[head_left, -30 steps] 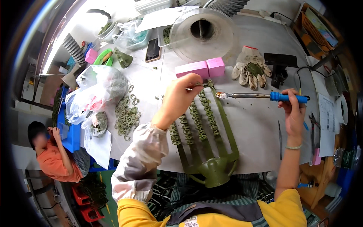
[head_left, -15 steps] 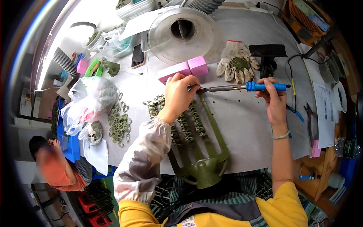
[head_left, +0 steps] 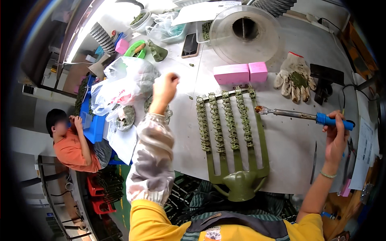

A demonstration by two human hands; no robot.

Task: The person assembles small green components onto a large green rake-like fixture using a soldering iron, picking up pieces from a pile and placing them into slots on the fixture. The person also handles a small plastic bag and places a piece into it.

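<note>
A green fork-shaped rack [head_left: 237,160] lies on the grey table [head_left: 289,140], its prongs loaded with rows of small green ring parts [head_left: 225,120]. My right hand [head_left: 337,134] grips the blue handle of a soldering iron [head_left: 305,116], whose tip points left near the rack's right prong. My left hand [head_left: 165,88] is raised over the table left of the rack, fingers curled; whether it holds a small part I cannot tell. A pile of loose green rings [head_left: 150,105] lies partly hidden under my left wrist.
Two pink blocks [head_left: 240,73] sit behind the rack, with a clear round spool [head_left: 245,34] beyond them. A stained work glove [head_left: 294,77] and a black stand [head_left: 325,82] lie at right. Plastic bags [head_left: 122,82] and a phone [head_left: 190,45] are at left. Another person [head_left: 70,140] sits below left.
My left hand has left the top of the rack and swung left toward the loose rings. The soldering iron has drawn back to the right, away from the rack's top.
</note>
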